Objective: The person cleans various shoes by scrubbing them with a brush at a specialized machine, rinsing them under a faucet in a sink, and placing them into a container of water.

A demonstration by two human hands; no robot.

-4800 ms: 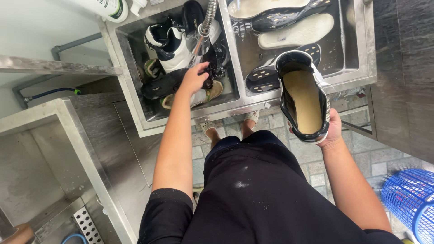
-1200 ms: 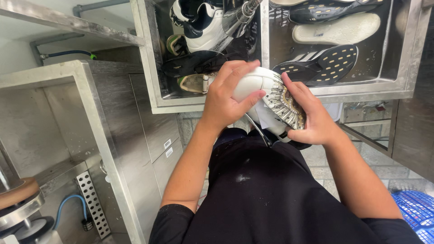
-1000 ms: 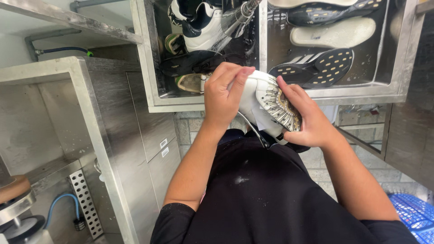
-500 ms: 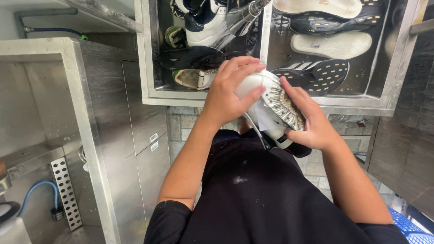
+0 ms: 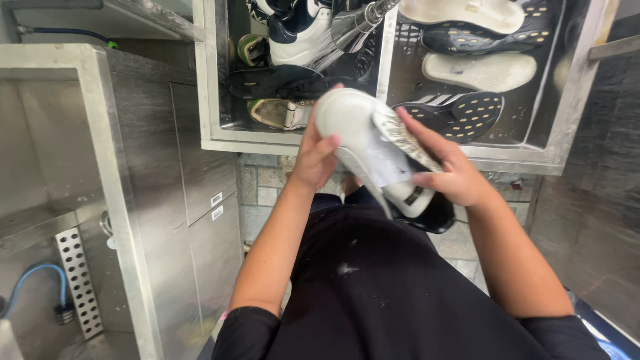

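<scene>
Two hands, left hand [image 5: 313,157] and right hand [image 5: 450,175], gripping smooth white shoe [image 5: 367,143], steel sink [image 5: 373,155]

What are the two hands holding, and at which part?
A white shoe: left hand at its rounded end, right hand along the sole side.

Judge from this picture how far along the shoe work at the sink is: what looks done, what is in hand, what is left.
Done: cannot be told; no shoe is visibly set apart as finished. In hand: the white shoe, held over the sink edge by the left hand at its toe and the right hand by its sole. Left: apparently the shoes and soles lying in the double steel sink.
</scene>
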